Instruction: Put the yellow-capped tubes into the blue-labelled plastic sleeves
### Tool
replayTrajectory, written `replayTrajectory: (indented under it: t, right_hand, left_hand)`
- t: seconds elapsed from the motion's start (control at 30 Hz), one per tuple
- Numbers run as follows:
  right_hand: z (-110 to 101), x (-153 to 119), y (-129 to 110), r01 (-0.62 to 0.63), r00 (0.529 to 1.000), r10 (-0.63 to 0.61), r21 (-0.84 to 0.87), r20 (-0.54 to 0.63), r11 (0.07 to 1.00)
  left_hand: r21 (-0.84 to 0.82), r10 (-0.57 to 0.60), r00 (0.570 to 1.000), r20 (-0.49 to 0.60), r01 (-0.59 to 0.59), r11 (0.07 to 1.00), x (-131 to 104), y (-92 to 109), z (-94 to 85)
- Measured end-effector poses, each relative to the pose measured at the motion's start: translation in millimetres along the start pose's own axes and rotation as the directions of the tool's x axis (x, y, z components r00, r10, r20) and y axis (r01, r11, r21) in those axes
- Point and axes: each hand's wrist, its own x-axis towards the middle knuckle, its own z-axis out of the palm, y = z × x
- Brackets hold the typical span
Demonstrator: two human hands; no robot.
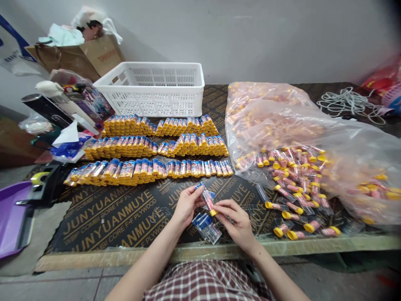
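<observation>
Both my hands hold one clear tube (pixel 208 200) with a yellow cap and pink contents, tilted above the table's front part. My left hand (pixel 187 205) grips its upper, blue end, and my right hand (pixel 235 221) pinches near the yellow cap. A blue printed piece shows behind the tube; how it sits there I cannot tell. Below the hands lies a small stack of clear and blue printed labels (pixel 206 228). Loose yellow-capped tubes (pixel 294 179) without blue ends are heaped to the right, some close to my right hand.
Three rows of stacked blue-and-yellow tubes (pixel 147 169) lie left of centre. A white plastic basket (pixel 166 98) stands behind them. A large clear bag (pixel 275 113) of tubes spreads over the right side. At left are a tape dispenser (pixel 46 184) and a purple dustpan (pixel 14 213).
</observation>
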Motion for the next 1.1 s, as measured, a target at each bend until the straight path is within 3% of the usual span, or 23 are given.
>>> replayTrajectory:
  t: [0.2,0.33,0.47,0.93,1.0,1.1]
  right_hand:
    - [-3.9,3.1,1.9,0.001,0.999,-0.006,-0.121,-0.035,0.993]
    - [-8.0,8.1,0.1,0.005,0.995,-0.005,-0.002,0.104,1.000]
    - [-8.3,8.0,-0.1,-0.018,0.982,0.001,0.091,0.188,0.996]
    - [-7.0,7.2,0.6,-0.021,0.992,0.004,0.136,0.127,0.991]
    - [-9.8,9.3,0.3,-0.027,0.992,0.013,0.110,0.127,0.994]
    - [-17.0,13.2,2.3,-0.042,0.997,0.037,0.076,0.065,0.996]
  left_hand:
    - [0.143,-0.046,0.987,0.154,0.024,0.989,-10.4,-1.6,5.3]
    - [0.208,-0.114,0.970,0.214,0.069,0.976,-16.0,-2.3,8.8]
    - [0.231,-0.145,0.960,0.239,0.089,0.969,-19.0,-2.8,10.3]
    - [0.245,-0.146,0.959,0.242,0.085,0.966,-20.1,-4.2,13.8]
    - [0.281,-0.120,0.964,0.236,0.050,0.958,-12.7,1.3,15.1]
    - [0.452,0.035,0.972,0.230,-0.138,0.881,16.5,18.7,17.3]
